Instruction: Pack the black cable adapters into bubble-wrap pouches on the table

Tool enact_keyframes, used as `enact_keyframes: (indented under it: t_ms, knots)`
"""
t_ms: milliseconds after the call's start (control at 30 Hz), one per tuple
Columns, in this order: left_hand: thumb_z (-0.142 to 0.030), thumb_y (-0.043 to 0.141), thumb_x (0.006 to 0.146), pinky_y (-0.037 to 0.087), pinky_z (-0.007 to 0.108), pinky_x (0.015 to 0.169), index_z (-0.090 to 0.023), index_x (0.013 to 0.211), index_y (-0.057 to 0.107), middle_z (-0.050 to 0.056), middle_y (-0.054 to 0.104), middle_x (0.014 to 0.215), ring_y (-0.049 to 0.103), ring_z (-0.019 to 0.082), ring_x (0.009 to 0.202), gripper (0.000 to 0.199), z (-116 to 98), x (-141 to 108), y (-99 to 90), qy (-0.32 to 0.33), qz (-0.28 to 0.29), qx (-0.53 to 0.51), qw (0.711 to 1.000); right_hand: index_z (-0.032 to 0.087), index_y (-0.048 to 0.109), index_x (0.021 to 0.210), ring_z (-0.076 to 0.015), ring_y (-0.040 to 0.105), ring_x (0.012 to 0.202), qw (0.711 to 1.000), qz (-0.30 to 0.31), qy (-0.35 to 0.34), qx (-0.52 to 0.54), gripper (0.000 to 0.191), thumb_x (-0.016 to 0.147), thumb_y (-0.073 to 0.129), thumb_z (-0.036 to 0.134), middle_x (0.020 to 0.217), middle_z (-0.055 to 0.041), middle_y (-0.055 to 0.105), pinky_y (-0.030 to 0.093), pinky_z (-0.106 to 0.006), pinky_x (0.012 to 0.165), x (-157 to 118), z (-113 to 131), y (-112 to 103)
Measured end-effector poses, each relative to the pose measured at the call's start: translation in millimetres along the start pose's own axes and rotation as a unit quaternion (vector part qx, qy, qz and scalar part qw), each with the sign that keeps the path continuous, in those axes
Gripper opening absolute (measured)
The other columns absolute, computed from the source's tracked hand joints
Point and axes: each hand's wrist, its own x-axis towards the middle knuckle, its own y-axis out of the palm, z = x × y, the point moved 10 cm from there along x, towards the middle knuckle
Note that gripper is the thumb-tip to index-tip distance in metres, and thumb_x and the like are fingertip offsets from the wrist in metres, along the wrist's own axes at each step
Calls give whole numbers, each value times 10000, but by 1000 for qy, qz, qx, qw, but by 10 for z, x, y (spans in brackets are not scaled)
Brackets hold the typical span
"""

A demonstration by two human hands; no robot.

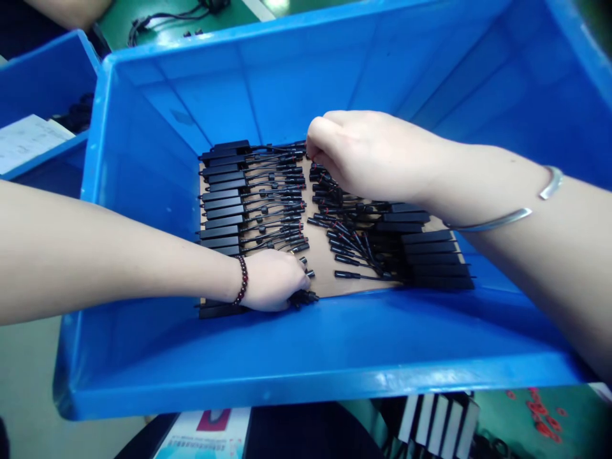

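Inside a large blue plastic bin point(320, 382), black box-shaped modules with short cables lie in two rows on a brown cardboard sheet point(322, 268). The left row of modules point(222, 210) has its cable connectors pointing inward. Facing it is the right row of modules point(437, 255), its cables more tangled, some with red bands. My left hand point(275, 279) is closed around cable connectors point(303, 297) at the near end of the left row. Over the far end of the gap, my right hand point(363, 153) is curled shut, its fingertips hidden near a bit of red.
Another blue bin point(48, 70) with a paper sheet point(33, 140) stands at the left. Part of a person's arm point(71, 9) shows behind it. Black cables point(162, 19) lie on the green surface beyond. Below right are white-sided boxes point(437, 424) and red rings point(542, 414).
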Motion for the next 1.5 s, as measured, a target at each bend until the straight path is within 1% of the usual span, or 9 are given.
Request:
enact_keyframes:
  t_ms: [167, 233, 367, 500, 567, 700, 967, 1133, 1500]
  knots:
    - [-228, 601, 640, 422, 228, 533, -188, 770, 620, 5, 618, 662, 557, 142, 584, 138, 154, -89, -66, -68, 38, -195, 978, 262, 510, 1012, -193, 554, 995, 998, 15, 32, 48, 178, 856, 429, 231, 1083, -42, 614, 406, -276, 788, -11, -91, 2]
    - [-214, 601, 649, 413, 204, 491, -182, 777, 578, -23, 591, 629, 530, 111, 528, 133, 275, -177, -39, -128, 56, -336, 932, 262, 516, 1018, -183, 553, 988, 998, 16, 19, 52, 195, 854, 415, 228, 1080, -35, 608, 393, -269, 792, -5, -77, -2]
    - [-172, 600, 683, 467, 207, 491, -212, 979, 505, -29, 603, 728, 574, 110, 573, 314, 421, -321, 5, -182, 25, -572, 799, 233, 548, 976, -194, 584, 863, 997, 45, 6, 69, 191, 823, 437, 208, 928, -45, 640, 396, -281, 721, 35, 0, 81]
    - [-121, 603, 698, 524, 235, 579, -171, 883, 494, 4, 602, 811, 613, 119, 702, 220, 586, -331, -25, -192, -73, -663, 720, 199, 591, 882, -179, 586, 727, 979, 152, 25, 135, 133, 787, 500, 219, 794, -41, 646, 400, -274, 655, 24, 130, 361]
    - [-99, 599, 707, 536, 249, 617, -158, 865, 485, 7, 600, 810, 616, 116, 723, 204, 661, -320, -2, -211, -100, -679, 696, 196, 607, 845, -166, 577, 689, 960, 219, 38, 170, 113, 770, 535, 240, 753, -32, 644, 397, -264, 628, -33, 183, 532]
    - [-148, 584, 765, 506, 219, 544, -156, 899, 483, 25, 613, 812, 604, 102, 656, 168, 719, -298, -2, -230, -121, -679, 687, 198, 623, 844, -149, 572, 626, 913, 320, 66, 246, 129, 758, 560, 269, 710, -17, 648, 396, -251, 573, -176, 232, 814]
    - [-129, 605, 753, 483, 200, 529, -152, 904, 509, -8, 595, 757, 572, 73, 600, 180, 723, -285, 7, -241, -117, -670, 692, 216, 632, 799, -163, 629, 657, 866, 362, 103, 329, 104, 741, 593, 292, 717, -8, 674, 453, -242, 570, -249, 314, 984]
    - [-144, 620, 746, 476, 192, 521, -136, 811, 507, -27, 576, 671, 566, 68, 566, 131, 754, -267, -11, -233, -128, -642, 719, 205, 621, 752, -167, 641, 655, 857, 364, 115, 346, 70, 741, 594, 269, 674, -12, 668, 476, -244, 566, -259, 360, 998]
    - [-236, 636, 750, 459, 199, 517, -138, 795, 515, -11, 594, 711, 568, 74, 578, 162, 774, -281, -20, -237, -145, -659, 699, 192, 638, 703, -158, 643, 620, 861, 350, 137, 342, 63, 730, 609, 241, 655, -24, 678, 486, -230, 549, -232, 367, 965]
